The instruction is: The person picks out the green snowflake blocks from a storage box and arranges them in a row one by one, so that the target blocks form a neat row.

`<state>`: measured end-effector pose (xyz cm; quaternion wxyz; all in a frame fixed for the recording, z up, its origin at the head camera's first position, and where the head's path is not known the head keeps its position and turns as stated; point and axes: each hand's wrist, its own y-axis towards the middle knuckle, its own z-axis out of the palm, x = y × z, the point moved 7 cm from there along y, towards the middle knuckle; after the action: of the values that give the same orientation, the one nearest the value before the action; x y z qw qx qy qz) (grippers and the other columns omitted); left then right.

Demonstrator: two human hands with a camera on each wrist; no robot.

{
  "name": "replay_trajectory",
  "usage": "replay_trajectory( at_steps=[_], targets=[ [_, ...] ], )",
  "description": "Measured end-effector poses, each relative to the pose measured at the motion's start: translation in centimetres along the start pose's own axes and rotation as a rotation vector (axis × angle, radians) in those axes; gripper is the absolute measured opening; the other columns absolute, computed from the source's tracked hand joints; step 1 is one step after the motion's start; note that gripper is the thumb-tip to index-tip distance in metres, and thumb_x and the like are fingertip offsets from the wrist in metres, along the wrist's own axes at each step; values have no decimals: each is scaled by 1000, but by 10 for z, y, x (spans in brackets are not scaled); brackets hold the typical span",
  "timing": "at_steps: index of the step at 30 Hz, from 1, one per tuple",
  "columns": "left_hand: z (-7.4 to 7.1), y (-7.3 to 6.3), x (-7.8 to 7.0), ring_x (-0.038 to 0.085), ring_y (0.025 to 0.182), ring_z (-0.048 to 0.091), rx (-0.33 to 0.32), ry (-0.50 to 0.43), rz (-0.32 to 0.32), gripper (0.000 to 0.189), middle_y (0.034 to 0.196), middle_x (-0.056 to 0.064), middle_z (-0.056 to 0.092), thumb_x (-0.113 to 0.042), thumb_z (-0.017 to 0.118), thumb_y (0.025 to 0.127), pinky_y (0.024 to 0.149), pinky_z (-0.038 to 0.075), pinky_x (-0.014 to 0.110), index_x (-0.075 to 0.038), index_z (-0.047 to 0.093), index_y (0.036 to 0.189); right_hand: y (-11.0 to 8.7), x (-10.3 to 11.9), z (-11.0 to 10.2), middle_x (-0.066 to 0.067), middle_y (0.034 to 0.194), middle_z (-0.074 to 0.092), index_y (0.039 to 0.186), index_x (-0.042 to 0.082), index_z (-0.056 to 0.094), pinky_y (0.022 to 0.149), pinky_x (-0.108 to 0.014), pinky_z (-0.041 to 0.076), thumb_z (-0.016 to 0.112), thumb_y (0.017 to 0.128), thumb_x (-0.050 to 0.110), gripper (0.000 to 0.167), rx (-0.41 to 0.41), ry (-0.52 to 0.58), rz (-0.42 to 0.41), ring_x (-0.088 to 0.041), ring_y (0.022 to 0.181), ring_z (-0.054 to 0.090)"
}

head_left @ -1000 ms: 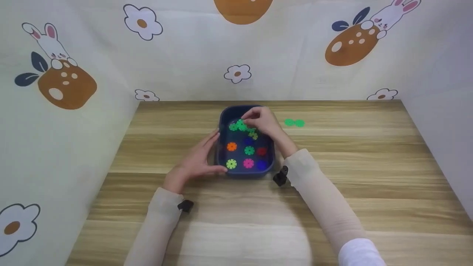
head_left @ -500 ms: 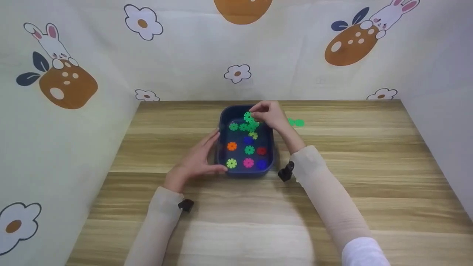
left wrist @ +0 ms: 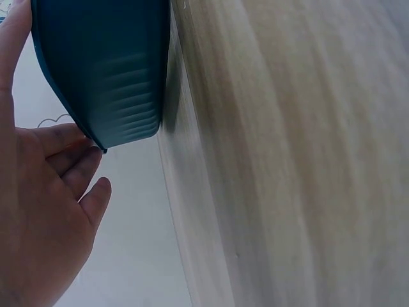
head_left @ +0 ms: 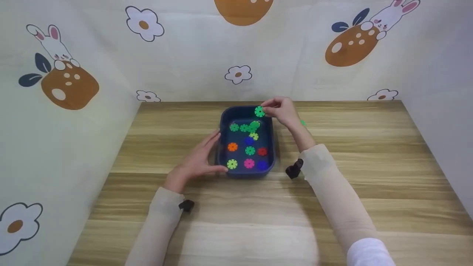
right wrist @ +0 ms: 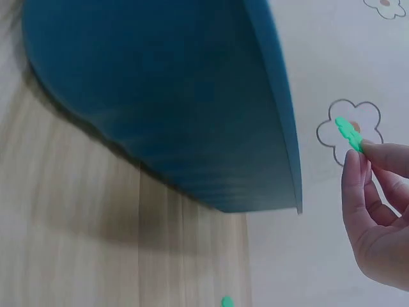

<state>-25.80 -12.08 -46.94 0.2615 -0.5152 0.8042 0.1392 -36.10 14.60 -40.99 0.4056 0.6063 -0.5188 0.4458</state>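
A dark blue plastic bin (head_left: 247, 174) stands on the table, with several notched snowflake discs inside. My right hand (head_left: 283, 111) pinches a green snowflake disc (head_left: 259, 111) between thumb and fingertips, over the bin's far right corner. In the right wrist view, that green disc (right wrist: 349, 134) shows nearly edge-on. My left hand (head_left: 197, 159) rests against the bin's left side, fingers fairly straight and thumb at the near left corner. Inside lie an orange disc (head_left: 232, 147), a pink disc (head_left: 249, 163), a red disc (head_left: 262, 151) and overlapping green discs (head_left: 252, 128).
A green piece (head_left: 303, 122) shows on the wooden table (head_left: 362, 147) right of the bin, mostly hidden by my right forearm. A cloth wall (head_left: 192, 55) printed with rabbits and flowers rises behind the table. Each wrist carries a small black camera (head_left: 294, 169).
My right hand has moved right and away from me with the green disc, from the pile inside to the bin's far right rim. My left hand and the bin stay put.
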Motion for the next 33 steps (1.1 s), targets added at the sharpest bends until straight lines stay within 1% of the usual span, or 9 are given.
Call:
replay_trajectory(
  at_steps=[3, 9, 15, 19, 22, 28, 33],
  targets=[
    [0, 0, 0, 26, 155, 20, -3, 3, 5, 119, 170, -2, 10, -66, 79, 70, 123, 27, 54, -24, 16, 161, 1, -3, -8, -2, 90, 68, 109, -8, 70, 74, -19, 60, 68, 93, 7, 22, -19, -8, 3, -6, 77, 64],
    [-1, -1, 0, 25, 155, 20, -7, 8, 8, 120, 170, -2, 11, -70, 78, 69, 123, 27, 53, -24, 17, 161, 3, -9, -22, 3, 86, 67, 111, -9, 69, 75, -18, 60, 68, 93, 8, 25, -48, -3, 19, -2, 76, 65],
    [-1, -2, 1, 25, 155, 20, -4, 7, 1, 120, 170, -3, 9, -72, 77, 69, 122, 28, 54, -25, 16, 161, 4, -12, -37, 9, 78, 65, 112, -12, 67, 71, -15, 59, 67, 93, 4, 25, -75, 41, 18, 0, 72, 65],
    [-1, -1, 0, 26, 154, 22, -5, 3, 17, 120, 170, -3, 11, -69, 78, 69, 122, 29, 53, -23, 17, 161, 3, -14, -45, 10, 76, 66, 112, -15, 65, 71, -15, 59, 67, 92, 0, 25, -85, 93, 18, -2, 70, 67],
    [-1, 0, -1, 26, 154, 23, -6, 1, 27, 119, 170, -3, 13, -66, 80, 70, 122, 30, 53, -21, 18, 161, 3, -16, -51, 8, 76, 67, 112, -15, 65, 71, -17, 60, 66, 91, -1, 25, -93, 116, 22, -4, 71, 69],
    [0, 1, 0, 26, 154, 23, -9, 9, 23, 119, 170, -3, 12, -66, 80, 69, 121, 31, 54, -22, 18, 161, 1, -22, -64, 6, 80, 67, 113, -15, 64, 73, -18, 60, 66, 92, 1, 26, -111, 143, 44, -4, 72, 69],
    [0, 0, 0, 26, 154, 23, -20, 8, 17, 118, 170, -3, 13, -66, 80, 70, 121, 30, 54, -23, 19, 161, 1, -29, -74, 4, 85, 67, 116, -13, 63, 76, -18, 60, 65, 94, 3, 28, -124, 142, 71, -4, 75, 69]
  ],
)
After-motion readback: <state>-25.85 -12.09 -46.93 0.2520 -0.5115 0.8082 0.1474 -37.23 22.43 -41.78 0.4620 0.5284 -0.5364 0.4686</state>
